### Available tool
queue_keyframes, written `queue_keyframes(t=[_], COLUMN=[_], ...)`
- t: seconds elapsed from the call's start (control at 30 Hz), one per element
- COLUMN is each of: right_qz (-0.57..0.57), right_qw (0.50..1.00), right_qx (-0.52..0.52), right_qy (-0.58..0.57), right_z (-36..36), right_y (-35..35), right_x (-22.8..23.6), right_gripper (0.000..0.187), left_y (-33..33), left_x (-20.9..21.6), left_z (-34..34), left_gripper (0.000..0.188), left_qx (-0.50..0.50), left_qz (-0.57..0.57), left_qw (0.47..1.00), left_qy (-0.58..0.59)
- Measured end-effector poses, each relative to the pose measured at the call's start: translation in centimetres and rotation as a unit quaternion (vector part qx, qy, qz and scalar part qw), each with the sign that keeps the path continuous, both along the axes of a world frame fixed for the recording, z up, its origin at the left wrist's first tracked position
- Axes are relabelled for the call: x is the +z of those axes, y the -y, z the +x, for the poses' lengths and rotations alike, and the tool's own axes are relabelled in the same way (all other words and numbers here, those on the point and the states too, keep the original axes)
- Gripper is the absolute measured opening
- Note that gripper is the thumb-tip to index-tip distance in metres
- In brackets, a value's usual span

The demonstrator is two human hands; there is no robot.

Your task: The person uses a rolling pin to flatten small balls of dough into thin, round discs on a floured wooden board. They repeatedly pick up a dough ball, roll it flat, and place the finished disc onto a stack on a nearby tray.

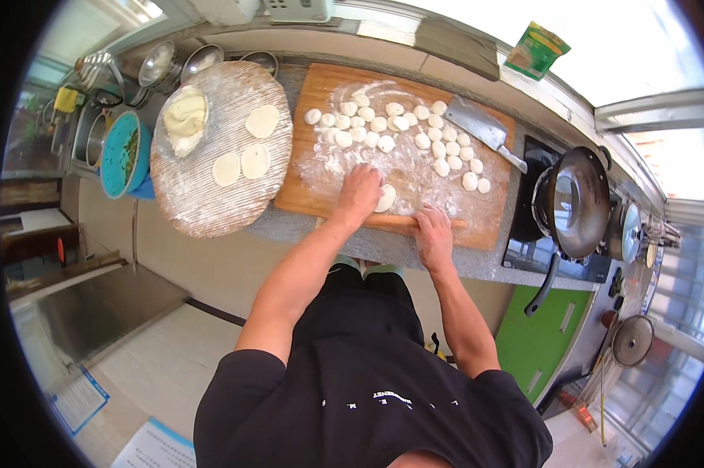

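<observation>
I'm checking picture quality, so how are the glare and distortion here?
Head view: the upper-right window is washed out white and the wok carries a pale sheen; the ledge behind the wooden board bows, corners go black, yet the dough pieces read fairly clearly.

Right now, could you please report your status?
Left hand at round white dough disc; right hand on slender wooden rolling pin; small white dough balls beyond.

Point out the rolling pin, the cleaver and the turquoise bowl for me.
Rolling pin (392, 221): head view, on its bare length left of the right hand (433, 228).
Cleaver (475, 123): head view, on the broad blade.
Turquoise bowl (113, 156): head view, on its inner wall.
</observation>
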State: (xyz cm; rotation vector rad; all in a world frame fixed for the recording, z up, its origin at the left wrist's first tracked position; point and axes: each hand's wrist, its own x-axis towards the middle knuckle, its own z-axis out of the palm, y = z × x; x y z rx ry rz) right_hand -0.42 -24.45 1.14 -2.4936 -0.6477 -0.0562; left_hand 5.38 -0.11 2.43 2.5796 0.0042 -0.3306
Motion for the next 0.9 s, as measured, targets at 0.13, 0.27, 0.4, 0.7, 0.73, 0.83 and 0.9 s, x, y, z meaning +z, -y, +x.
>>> queue_keyframes(t=[0.13,0.27,0.4,0.7,0.73,0.83,0.9], right_qz=[0.000,0.001,0.020,0.107,0.103,0.115,0.127], right_qw=[1.000,1.000,0.998,0.987,0.987,0.983,0.981], right_qx=[0.003,-0.009,-0.006,-0.050,-0.055,-0.075,-0.085], right_qy=[-0.005,-0.019,-0.064,-0.113,-0.114,-0.120,-0.118], right_z=[0.4,0.7,1.6,3.0,3.0,3.1,3.2], right_y=[0.1,0.2,0.0,-3.4,-3.6,-3.8,-3.2], right_x=[0.4,0.4,0.8,0.9,1.0,0.4,0.1], right_gripper=[0.038,0.037,0.039,0.036,0.035,0.033,0.033], left_y=[-0.5,-1.3,-5.4,-22.1,-23.8,-25.3,-23.5], left_x=[-2.0,-0.6,4.6,10.0,9.7,9.0,8.4], left_z=[-0.9,-1.9,-2.8,-10.6,-11.6,-13.1,-12.3], left_gripper=[0.018,0.019,0.024,0.025,0.026,0.031,0.034], left_qx=[0.025,0.088,0.166,0.377,0.420,0.459,0.436], left_qz=[-0.048,-0.136,-0.227,-0.287,-0.211,0.051,0.110], left_qw=[0.997,0.985,0.959,0.865,0.866,0.851,0.841], left_qy=[0.046,0.055,0.010,0.165,0.171,0.252,0.302])
